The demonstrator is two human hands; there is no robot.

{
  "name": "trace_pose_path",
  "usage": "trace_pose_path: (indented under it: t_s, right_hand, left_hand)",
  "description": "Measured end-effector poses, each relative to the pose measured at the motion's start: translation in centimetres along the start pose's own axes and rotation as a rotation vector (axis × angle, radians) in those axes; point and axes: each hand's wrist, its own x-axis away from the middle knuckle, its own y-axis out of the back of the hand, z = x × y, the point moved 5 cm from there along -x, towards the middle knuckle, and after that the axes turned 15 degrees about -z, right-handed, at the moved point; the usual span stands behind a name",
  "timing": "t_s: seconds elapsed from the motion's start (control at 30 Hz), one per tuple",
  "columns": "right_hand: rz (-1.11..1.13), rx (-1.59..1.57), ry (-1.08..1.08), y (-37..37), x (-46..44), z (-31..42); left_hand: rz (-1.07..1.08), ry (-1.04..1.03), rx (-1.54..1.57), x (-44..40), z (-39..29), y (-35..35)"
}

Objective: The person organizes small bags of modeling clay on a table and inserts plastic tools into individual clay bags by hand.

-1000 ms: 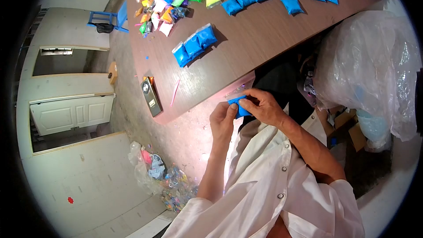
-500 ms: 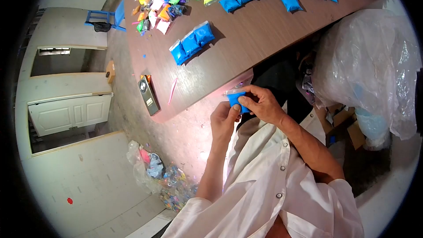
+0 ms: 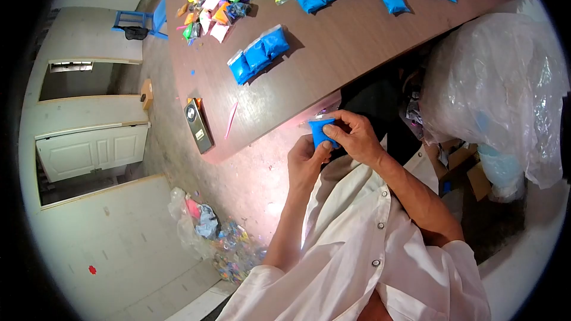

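Head view shows me the blue packet (image 3: 321, 133) held between both hands, near the edge of the table (image 3: 333, 53). Left hand (image 3: 303, 157) pinches its lower part; right hand (image 3: 358, 141) pinches its upper right side. From my distance, I judge that light, even pressure is best, keeping the clear top strip (image 3: 322, 118) flat, because it may crease.

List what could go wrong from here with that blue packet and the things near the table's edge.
The left hand and right hand pinch the blue packet beyond the table's edge; if it slips, it could drop to the floor.
Pressing too hard with the thumbs might split the bag.
The phone and pink stick lie near the edge, so a stray arm might knock them off.
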Motion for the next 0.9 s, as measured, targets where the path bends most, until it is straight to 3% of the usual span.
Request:
trace_pose_path:
  t_s: [0.23,0.53,0.9]
  right_hand:
    - [0.089,-0.020,-0.068,0.0,0.1,1.0]
    - [-0.038,0.004,0.031,-0.4,0.2,0.2]
    - [0.022,-0.045,0.008,-0.7,-0.1,-0.4]
  left_hand:
    - [-0.020,-0.065,0.008,-0.6,-0.8,0.5]
    - [-0.035,0.013,0.002,-0.2,-0.5,-0.2]
    - [0.017,-0.040,-0.015,-0.9,0.3,0.7]
